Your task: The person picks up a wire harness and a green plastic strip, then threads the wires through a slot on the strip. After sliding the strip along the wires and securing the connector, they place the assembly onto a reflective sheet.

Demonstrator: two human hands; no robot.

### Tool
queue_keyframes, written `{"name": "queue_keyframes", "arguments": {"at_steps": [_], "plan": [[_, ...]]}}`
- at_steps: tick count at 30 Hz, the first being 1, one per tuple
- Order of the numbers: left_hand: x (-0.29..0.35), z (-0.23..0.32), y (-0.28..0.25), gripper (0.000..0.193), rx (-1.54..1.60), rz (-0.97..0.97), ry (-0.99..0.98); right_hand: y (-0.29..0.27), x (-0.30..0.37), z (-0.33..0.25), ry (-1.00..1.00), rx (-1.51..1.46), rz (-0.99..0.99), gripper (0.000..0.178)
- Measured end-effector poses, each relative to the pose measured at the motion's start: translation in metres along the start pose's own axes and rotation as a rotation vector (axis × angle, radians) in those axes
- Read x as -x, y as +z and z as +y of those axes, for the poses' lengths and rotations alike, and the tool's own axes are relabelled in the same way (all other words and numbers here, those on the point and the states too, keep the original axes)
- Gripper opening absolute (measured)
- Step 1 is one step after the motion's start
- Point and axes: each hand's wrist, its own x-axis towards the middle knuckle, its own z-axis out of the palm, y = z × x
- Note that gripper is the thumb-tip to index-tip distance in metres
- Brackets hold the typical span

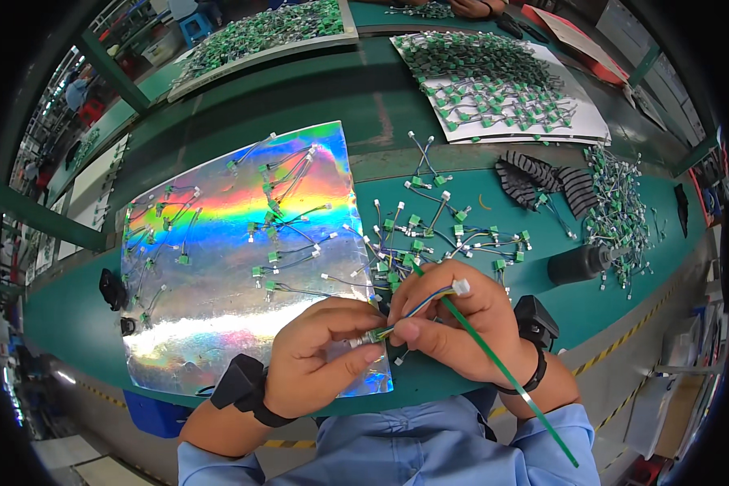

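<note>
Here we are at the green counter [300,93], both hands busy in front of the blue shirt [389,437]. Our left grip [316,356] is closed, fingertips and thumb pinching the lower end of a cable assembly [423,305]; that end is mostly hidden by fingers, so we can't make out its shape. And on the other side, our right grip [466,324] is closed too, pinching the wires close by, with a long green stick [494,356] lodged across the same hand and slanting down past the wrist! The assembly's white plug [460,287] stands clear above the right fingers. So the piece sits between the two hands, over the right edge of a shiny, rainbow-tinted sheet [219,312].

Look at that sheet: small wired pieces with green blocks are scattered over it, and just beside it a looser cluster [417,243] lies directly on the green surface. Out to the right we have a striped cloth [535,180], a dark bottle [579,264] on its side and a dense heap of assemblies [620,202]. Farther back, a white board [502,130] carries a thick spread of them, and at the top edge we catch another person's hand [471,7].
</note>
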Motion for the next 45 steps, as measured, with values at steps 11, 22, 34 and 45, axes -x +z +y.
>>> {"name": "queue_keyframes", "arguments": {"at_steps": [11,22,34,45], "plan": [[0.000,0.000,-0.005,0.026,0.926,-0.076,-0.279,-0.009,-0.004,-0.007,-0.233,0.309,-0.094,0.025],[0.002,-0.002,-0.002,0.028,0.985,-0.146,-0.269,0.008,0.004,0.003,-0.194,-0.108,-0.104,0.010],[0.003,-0.002,0.001,0.028,0.998,-0.226,-0.293,0.005,0.005,0.007,-0.274,0.047,-0.146,0.011],[0.006,-0.002,0.000,0.027,1.115,-0.326,-0.297,0.004,0.002,0.010,-0.330,0.067,-0.238,0.009]]}}
